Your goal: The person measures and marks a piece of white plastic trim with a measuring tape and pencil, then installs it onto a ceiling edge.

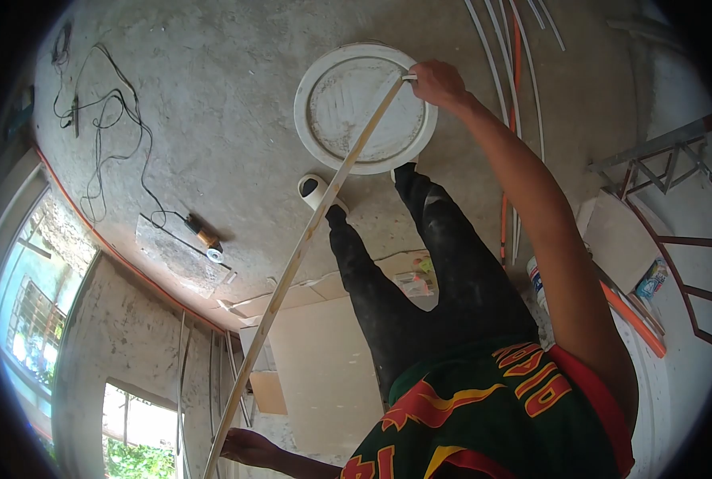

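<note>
nearest: green-and-red jersey (444, 407), then left hand (250, 449) low in the frame, in shade. its fingers meet the side of the long strip (295, 267); finger closure is obscured, can't tell if that grip is pinching or just steadying.

strip is thin, narrow, tan to whitish. key relation: long axis is a diagonal, lower left to upper right, left hand to right hand (438, 82). it looks wider at the left hand, so i read that end as nearer the camera. it runs out of frame past the left hand, tip not visible.

right grip: fingers curled in, pinching the strip's far end, small pale bit poking out. strip lies down-left of it.

under the strip: dark trousers (444, 247), pale left slipper (311, 188) on the concrete floor (228, 104). round off-white disc (348, 100) just past the toes, lid or pan, can't tell. strip's far end crosses above it, contact unclear; right hand is by its rim.

farther out: orange-bodied power tool (202, 235) with dark cord (142, 124), beside a board (172, 254). opposite side: long thin rods (490, 48), metal truss (667, 153).
</note>
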Tool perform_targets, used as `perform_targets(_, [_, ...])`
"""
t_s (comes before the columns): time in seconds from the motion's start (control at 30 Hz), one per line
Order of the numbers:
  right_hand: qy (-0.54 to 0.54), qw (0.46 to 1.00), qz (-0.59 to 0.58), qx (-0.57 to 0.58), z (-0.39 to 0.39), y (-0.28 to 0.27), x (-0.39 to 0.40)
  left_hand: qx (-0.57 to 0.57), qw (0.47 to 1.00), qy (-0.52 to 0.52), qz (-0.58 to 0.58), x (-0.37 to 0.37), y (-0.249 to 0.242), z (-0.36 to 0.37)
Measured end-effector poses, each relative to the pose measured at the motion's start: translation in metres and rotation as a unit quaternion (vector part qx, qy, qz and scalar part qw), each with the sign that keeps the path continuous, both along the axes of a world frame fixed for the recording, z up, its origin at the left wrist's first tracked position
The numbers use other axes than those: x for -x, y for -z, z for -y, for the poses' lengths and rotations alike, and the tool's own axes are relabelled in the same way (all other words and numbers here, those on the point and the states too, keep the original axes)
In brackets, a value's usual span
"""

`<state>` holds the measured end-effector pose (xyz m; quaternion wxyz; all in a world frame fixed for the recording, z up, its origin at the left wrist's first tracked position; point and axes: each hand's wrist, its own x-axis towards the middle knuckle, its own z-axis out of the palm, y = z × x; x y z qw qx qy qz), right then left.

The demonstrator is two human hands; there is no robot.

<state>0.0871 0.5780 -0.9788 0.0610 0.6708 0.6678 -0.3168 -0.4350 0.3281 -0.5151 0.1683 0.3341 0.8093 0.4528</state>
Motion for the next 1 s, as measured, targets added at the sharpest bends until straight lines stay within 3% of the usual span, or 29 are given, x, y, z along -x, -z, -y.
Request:
perform_targets(0.1, [0.066, 0.996, -0.036, 0.043, -0.002, -0.007, -0.002, 0.105, 0.977, 0.049, -0.180, 0.007, 0.008, 0.005])
perform_targets(0.17, [0.108, 0.991, -0.057, 0.047, -0.001, -0.002, -0.004, 0.244, 0.890, 0.098, -0.373, 0.002, 0.011, 0.002])
perform_targets(0.2, [0.129, 0.988, -0.068, 0.048, 0.000, 0.003, -0.006, 0.147, 0.960, 0.041, -0.237, -0.001, 0.013, -0.002])
perform_targets(0.23, [0.147, 0.985, -0.083, 0.047, 0.000, 0.007, -0.009, 0.045, 0.995, -0.018, -0.092, -0.005, 0.014, -0.008])
perform_targets(0.27, [0.164, 0.981, -0.098, 0.046, 0.000, 0.012, -0.011, -0.059, 0.994, -0.076, 0.057, -0.008, 0.017, -0.011])
perform_targets(0.4, [0.222, 0.944, -0.212, 0.120, 0.003, 0.032, -0.023, -0.042, 0.997, -0.037, 0.061, -0.009, 0.018, -0.013])
perform_targets(0.47, [0.206, 0.914, -0.334, 0.109, 0.008, 0.041, -0.027, -0.072, 0.993, -0.010, 0.095, 0.004, 0.016, -0.002])
perform_targets(0.5, [0.196, 0.893, -0.393, 0.103, 0.007, 0.037, -0.026, -0.047, 0.997, 0.003, 0.053, 0.014, 0.015, 0.005])
perform_targets(0.6, [0.317, 0.847, -0.341, 0.258, 0.001, 0.001, -0.019, -0.016, 1.000, -0.012, -0.005, 0.024, 0.013, 0.012])
perform_targets(0.67, [0.328, 0.849, -0.343, 0.233, 0.005, -0.013, -0.008, -0.058, 0.993, -0.089, 0.049, 0.005, 0.015, -0.007])
perform_targets(0.83, [0.306, 0.856, -0.349, 0.228, 0.018, 0.028, -0.008, -0.026, 0.999, -0.030, 0.037, 0.030, 0.015, 0.005])
perform_targets(1.0, [0.282, 0.859, -0.354, 0.239, 0.017, 0.016, 0.001, -0.043, 0.997, -0.046, 0.048, 0.026, 0.017, 0.002])
